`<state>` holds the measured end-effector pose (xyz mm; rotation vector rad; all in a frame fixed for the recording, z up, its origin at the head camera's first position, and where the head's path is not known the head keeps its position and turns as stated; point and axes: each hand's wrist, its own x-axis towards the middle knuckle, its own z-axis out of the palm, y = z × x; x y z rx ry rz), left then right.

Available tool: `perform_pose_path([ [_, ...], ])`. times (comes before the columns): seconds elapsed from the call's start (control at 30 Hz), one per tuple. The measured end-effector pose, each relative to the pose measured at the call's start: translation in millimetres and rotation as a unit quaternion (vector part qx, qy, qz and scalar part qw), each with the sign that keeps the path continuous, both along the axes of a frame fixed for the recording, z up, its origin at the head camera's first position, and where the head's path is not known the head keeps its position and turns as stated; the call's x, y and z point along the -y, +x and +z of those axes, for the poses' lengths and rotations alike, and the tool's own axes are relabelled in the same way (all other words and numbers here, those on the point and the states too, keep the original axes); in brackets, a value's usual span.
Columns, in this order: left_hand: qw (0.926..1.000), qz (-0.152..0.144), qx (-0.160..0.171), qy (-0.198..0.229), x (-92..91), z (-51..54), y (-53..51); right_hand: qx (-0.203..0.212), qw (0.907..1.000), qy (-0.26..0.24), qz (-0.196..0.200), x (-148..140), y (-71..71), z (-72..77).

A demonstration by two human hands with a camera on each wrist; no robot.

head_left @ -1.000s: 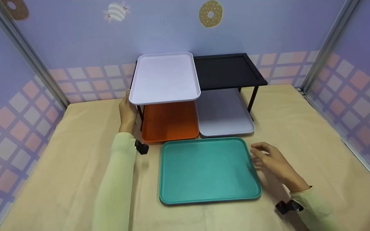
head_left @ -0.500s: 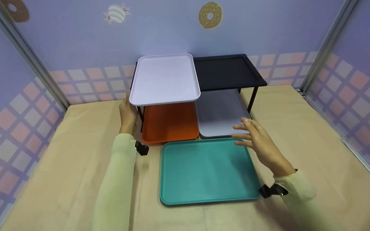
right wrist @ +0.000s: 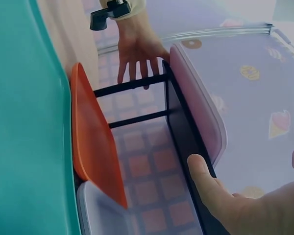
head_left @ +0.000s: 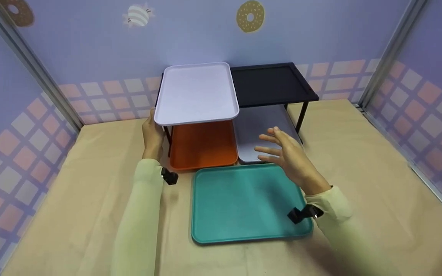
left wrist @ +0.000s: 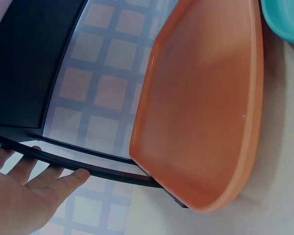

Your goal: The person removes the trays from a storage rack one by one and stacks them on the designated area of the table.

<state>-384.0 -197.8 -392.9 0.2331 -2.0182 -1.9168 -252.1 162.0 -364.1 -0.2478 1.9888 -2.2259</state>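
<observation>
A black rack (head_left: 271, 85) stands at the back, with a white tray (head_left: 197, 94) on the left part of its top. My left hand (head_left: 153, 135) is at the rack's left side; in the left wrist view its straight fingers (left wrist: 66, 185) touch the black leg (left wrist: 117, 177). My right hand (head_left: 292, 157) hovers with spread fingers over the near side of the rack, holding nothing. Under the rack lie an orange tray (head_left: 204, 147) on the left and a pale grey tray (head_left: 261, 128) on the right, partly hidden by the right hand.
A teal tray (head_left: 244, 207) lies on the beige cloth (head_left: 79, 214) in front of the rack, below the right wrist. Patterned walls (head_left: 190, 34) close in the back and both sides.
My right hand has risen from beside the teal tray's right edge and moved forward and left, its fingers spreading. The left hand and the trays have stayed put.
</observation>
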Motion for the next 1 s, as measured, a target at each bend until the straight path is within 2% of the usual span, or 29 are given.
perform_pose_path([
  [0.27,0.9999,-0.006,0.007,0.012,-0.9,1.3,0.4,0.016,0.9979,-0.063,-0.002,24.1,-8.7,6.9],
  [0.4,0.9999,-0.01,-0.001,0.009,1.4,0.3,-0.3,0.028,0.9954,-0.091,-0.004,40.6,-17.3,7.7],
  [0.53,0.9995,-0.022,-0.009,0.022,4.8,-1.2,1.5,0.042,0.9948,-0.093,-0.001,56.8,-26.9,3.4],
  [0.73,0.9988,-0.021,0.0,0.044,8.8,-3.9,4.5,0.066,0.9936,-0.092,0.003,74.1,-36.5,-2.8],
  [1.0,0.9987,-0.023,-0.005,0.046,9.3,-2.9,5.0,0.072,0.99,-0.121,-0.006,95.7,-45.4,5.0],
])
